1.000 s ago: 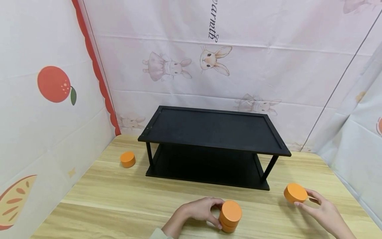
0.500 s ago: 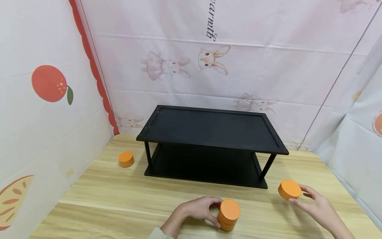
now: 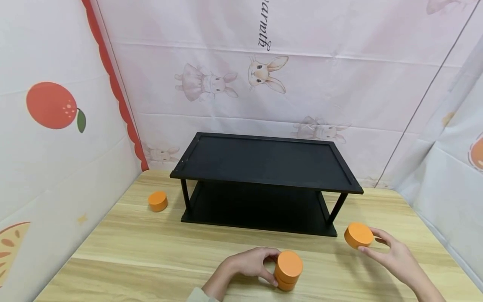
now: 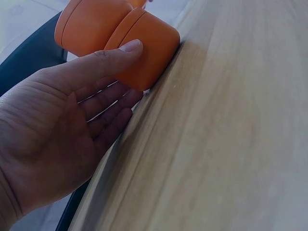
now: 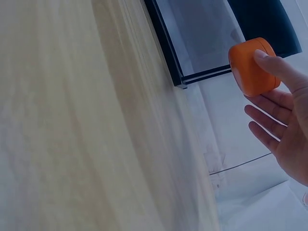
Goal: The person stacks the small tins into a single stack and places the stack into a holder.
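Two short orange cylinders stand stacked near the front of the table, the upper cylinder (image 3: 289, 265) resting on the lower cylinder (image 3: 285, 285). My left hand (image 3: 250, 262) holds this stack from its left side. In the left wrist view the thumb presses the lower cylinder (image 4: 155, 53), which sits on the wood, and the fingers lie behind it. Off to the right, my right hand (image 3: 398, 256) pinches another orange cylinder (image 3: 358, 235) between thumb and fingers, raised over the table. A seam near one end of that cylinder (image 5: 252, 67) shows in the right wrist view.
A black two-tier shelf (image 3: 260, 161) stands at the back middle of the wooden table (image 3: 151, 256). One more orange cylinder (image 3: 157, 201) lies left of it. Printed cloth (image 3: 211, 109) hangs behind and at both sides.
My right hand has moved left and slightly away from me with its cylinder, nearer the shelf's right front corner. The left hand keeps its hold on the stack. The head view has shifted slightly.
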### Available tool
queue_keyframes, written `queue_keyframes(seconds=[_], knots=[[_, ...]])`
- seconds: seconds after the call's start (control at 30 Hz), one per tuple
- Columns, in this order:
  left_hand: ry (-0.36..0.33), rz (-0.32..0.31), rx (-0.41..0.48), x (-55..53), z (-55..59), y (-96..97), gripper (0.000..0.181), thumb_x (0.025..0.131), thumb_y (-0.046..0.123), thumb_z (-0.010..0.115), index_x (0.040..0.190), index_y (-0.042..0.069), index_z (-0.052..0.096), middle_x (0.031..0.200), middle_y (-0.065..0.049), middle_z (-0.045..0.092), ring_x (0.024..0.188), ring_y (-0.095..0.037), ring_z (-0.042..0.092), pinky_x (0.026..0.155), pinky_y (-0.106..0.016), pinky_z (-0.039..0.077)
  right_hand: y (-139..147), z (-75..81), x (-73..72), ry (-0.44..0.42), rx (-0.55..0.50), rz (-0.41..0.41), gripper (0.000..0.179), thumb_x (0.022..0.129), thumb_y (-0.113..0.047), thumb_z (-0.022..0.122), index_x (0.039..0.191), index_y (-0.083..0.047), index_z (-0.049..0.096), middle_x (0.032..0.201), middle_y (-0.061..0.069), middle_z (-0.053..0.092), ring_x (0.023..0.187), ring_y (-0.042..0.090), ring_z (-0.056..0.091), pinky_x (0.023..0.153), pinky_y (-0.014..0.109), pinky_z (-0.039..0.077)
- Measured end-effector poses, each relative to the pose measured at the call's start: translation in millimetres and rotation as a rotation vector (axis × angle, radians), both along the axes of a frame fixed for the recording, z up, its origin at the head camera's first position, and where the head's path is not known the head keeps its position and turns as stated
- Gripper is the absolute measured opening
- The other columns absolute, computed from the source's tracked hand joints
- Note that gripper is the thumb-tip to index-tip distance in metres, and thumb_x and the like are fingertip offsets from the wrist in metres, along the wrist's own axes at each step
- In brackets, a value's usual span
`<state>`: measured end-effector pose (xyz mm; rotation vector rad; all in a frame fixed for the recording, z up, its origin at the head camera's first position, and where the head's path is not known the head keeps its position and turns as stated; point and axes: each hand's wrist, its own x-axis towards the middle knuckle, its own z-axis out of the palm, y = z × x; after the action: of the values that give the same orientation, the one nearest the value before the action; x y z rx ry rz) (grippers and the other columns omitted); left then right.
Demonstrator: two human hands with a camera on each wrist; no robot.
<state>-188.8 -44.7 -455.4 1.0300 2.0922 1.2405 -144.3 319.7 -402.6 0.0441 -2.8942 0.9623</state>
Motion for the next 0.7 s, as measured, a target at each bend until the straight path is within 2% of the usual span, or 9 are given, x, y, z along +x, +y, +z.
queue_keyframes(seconds=[0.33,0.7], knots=[[-0.017,-0.007,0.014,0.5,-0.7,0.2,0.053,0.07,0.008,0.08,0.118,0.012,0.058,0.104,0.018,0.056,0.102,0.0,0.049,0.093,-0.021,0.036,-6,2.8,1.7,-0.012,-0.002,0.011,0.072,0.08,-0.043,0.069,0.13,0.004,0.044,0.126,0.033,0.043,0.108,0.051,0.043,0.072,0.061,0.042],[-0.012,-0.001,0.002,-0.4,0.4,-0.1,0.053,0.07,0.009,0.081,0.118,0.014,0.058,0.105,0.018,0.055,0.103,0.0,0.048,0.093,-0.022,0.037,-12,4.8,2.4,0.032,-0.008,0.035,0.068,0.08,-0.04,0.07,0.128,0.002,0.046,0.125,0.031,0.046,0.108,0.05,0.044,0.073,0.062,0.041]])
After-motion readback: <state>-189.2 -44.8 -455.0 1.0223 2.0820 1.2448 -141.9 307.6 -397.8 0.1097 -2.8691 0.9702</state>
